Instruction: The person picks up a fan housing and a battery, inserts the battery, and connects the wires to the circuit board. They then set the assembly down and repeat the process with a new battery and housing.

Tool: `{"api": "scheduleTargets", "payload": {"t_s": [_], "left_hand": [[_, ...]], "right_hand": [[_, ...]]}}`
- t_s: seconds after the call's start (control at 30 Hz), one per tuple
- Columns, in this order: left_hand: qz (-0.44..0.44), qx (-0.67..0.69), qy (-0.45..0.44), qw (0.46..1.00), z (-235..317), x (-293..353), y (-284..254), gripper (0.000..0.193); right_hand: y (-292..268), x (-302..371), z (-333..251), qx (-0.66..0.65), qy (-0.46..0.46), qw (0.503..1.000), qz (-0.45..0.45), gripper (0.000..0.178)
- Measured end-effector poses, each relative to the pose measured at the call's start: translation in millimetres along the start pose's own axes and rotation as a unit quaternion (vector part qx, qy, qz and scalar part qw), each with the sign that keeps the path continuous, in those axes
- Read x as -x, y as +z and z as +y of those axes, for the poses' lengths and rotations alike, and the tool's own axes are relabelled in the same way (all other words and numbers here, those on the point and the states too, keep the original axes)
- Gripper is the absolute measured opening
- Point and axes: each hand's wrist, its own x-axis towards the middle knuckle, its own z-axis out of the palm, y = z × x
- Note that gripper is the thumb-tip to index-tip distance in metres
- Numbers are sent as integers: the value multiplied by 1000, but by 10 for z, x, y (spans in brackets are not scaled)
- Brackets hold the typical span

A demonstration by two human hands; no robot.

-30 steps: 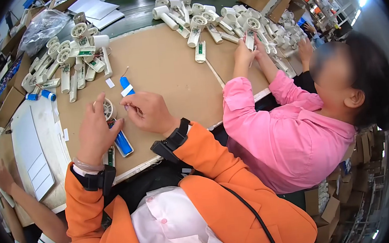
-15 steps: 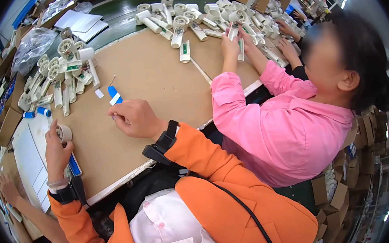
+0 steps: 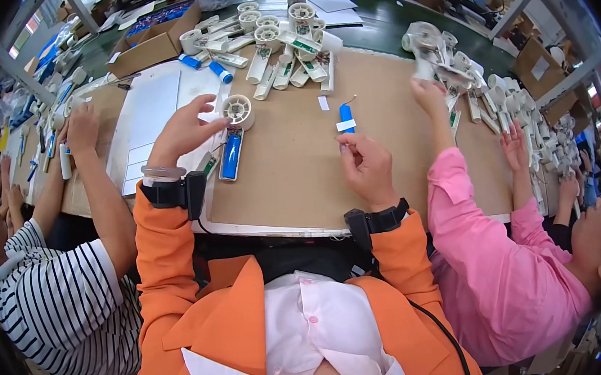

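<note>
My left hand (image 3: pixel 190 131) is open, fingers apart, with its thumb beside a round white fan housing (image 3: pixel 237 112); I cannot tell whether they touch. The handle below the housing lies open-faced and holds a blue battery (image 3: pixel 231 156). A bit of green circuit board shows by my left wrist. My right hand (image 3: pixel 369 168) is closed in a pinch at the near end of another blue battery (image 3: pixel 346 116), which has a white strip across it and a thin wire at its far end. What the pinch holds is too small to make out.
White fan housings with handles (image 3: pixel 288 58) are heaped at the back, near two loose blue batteries (image 3: pixel 219 72) and a cardboard box (image 3: pixel 156 39). A small white strip (image 3: pixel 323 103) lies on the brown board. Co-workers in stripes (image 3: pixel 66 311) and pink (image 3: pixel 495 255) sit either side.
The view has swung left. My left hand, earlier around the fan housing, now has its fingers apart beside it. The co-worker in pink has moved a white part to the pile with one hand.
</note>
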Motion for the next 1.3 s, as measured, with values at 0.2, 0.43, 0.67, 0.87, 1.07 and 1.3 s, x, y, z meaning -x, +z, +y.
{"api": "scheduleTargets", "payload": {"t_s": [0.2, 0.43, 0.67, 0.87, 1.07, 1.3], "left_hand": [[58, 23, -3, 998, -130, -81, 52, 61], [186, -272, -108, 938, -805, -335, -75, 58], [82, -298, -191, 932, -1163, -395, -151, 53], [38, -376, -154, 913, -995, -474, -88, 38], [163, -397, -31, 903, -1230, -501, -181, 25], [212, -376, -18, 902, -1133, -397, -363, 39]], "right_hand": [[-10, -15, -9, -3, 12, 1000, -1, 14], [23, 2, 15, -1, -6, 1000, 14, 15], [9, 12, -4, -2, 15, 1000, 17, 13], [-31, -39, 213, 9, 173, 970, 169, 16], [116, -48, 314, 178, 133, 973, 56, 34], [118, -27, 421, 166, 171, 971, 13, 25]]}}
